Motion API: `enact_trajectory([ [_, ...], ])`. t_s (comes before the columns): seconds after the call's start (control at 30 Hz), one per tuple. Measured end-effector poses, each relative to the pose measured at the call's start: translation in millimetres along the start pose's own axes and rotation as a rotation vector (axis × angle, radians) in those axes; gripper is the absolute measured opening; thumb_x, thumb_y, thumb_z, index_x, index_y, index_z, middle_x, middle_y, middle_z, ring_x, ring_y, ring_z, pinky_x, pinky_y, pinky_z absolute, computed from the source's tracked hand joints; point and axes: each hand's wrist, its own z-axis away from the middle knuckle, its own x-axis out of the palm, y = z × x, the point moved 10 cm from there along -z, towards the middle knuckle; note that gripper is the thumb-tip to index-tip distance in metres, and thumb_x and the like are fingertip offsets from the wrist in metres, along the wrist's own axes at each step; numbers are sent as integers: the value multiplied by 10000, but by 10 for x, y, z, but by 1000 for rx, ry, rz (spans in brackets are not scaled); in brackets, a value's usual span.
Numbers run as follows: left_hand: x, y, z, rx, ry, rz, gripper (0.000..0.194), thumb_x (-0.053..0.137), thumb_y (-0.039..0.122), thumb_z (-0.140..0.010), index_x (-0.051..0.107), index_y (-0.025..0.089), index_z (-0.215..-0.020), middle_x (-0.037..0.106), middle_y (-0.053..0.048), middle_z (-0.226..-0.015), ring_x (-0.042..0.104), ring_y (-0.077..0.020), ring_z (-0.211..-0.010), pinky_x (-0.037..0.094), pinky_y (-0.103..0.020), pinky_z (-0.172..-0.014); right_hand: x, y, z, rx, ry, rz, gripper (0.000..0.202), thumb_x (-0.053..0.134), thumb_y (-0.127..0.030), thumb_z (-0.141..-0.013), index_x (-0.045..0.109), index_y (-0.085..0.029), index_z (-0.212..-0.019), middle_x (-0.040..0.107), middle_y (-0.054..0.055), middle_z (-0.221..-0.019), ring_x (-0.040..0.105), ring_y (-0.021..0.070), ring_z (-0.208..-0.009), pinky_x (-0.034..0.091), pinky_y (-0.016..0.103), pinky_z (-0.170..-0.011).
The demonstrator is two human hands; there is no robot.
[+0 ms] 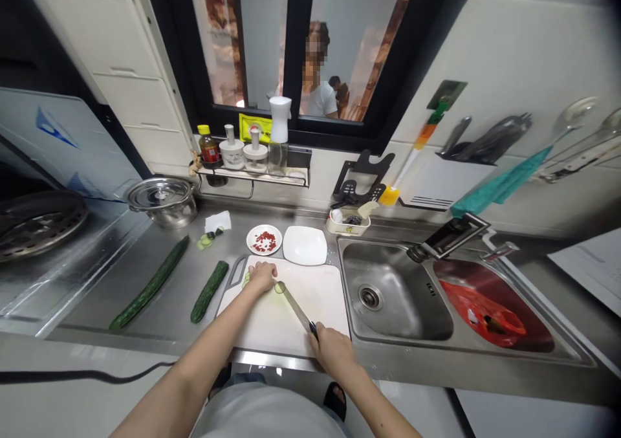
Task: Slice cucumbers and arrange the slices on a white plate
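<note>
My right hand (334, 349) grips the black handle of a kitchen knife (295, 305). The blade points up and left over a white cutting board (295, 331). A thin cucumber slice (280, 287) is at the blade's tip. On the board's upper left, my left hand (262, 276) has its fingers bent down on a few pale green cucumber slices (246, 280); the hand partly hides them. To the left of the board lie a shorter cucumber (209, 292) and a long cucumber (151, 286).
Behind the board stand a plate (251, 242) of chopped red pieces and a square white plate (305, 245). Cucumber scraps (206, 240) lie near a lidded steel pot (167, 200). On the right, a double sink (398, 331) holds a red plastic bag (480, 312). Bottles line a wall shelf (286, 178).
</note>
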Motion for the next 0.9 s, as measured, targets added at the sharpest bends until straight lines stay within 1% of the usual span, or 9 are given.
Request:
enact_trajectory([
  [0.23, -29, 19, 30, -16, 15, 10, 131, 642, 246, -750, 615, 234, -878, 637, -57, -1113, 491, -267, -1121, 317, -413, -929, 19, 70, 90, 36, -40, -6, 333, 347, -342, -955, 608, -172, -1070, 713, 138, -962, 680, 262, -921, 470, 333, -737],
  [0.37, -19, 13, 28, -24, 17, 28, 131, 642, 244, -744, 615, 235, -872, 631, -58, -1120, 482, -273, -1133, 312, -414, -930, 47, 85, 126, 34, -50, -27, 319, 345, -335, -955, 604, -183, -1064, 717, 133, -949, 686, 255, -909, 472, 326, -727],
  [0.57, 1, 3, 3, -32, 15, 33, 146, 645, 218, -728, 617, 236, -870, 628, -59, -1113, 483, -273, -1133, 313, -413, -925, 48, 64, 60, 16, -27, -22, 326, 325, -332, -959, 597, -187, -1065, 716, 127, -955, 685, 250, -899, 469, 328, -724],
  [0.9, -18, 4, 7, -35, 4, 39, 152, 661, 241, -716, 607, 239, -858, 629, -55, -1105, 479, -276, -1143, 309, -423, -940, 33, 15, -53, -6, 5, -22, 348, 298, -324, -962, 603, -172, -1034, 712, 140, -926, 684, 250, -880, 466, 333, -722],
])
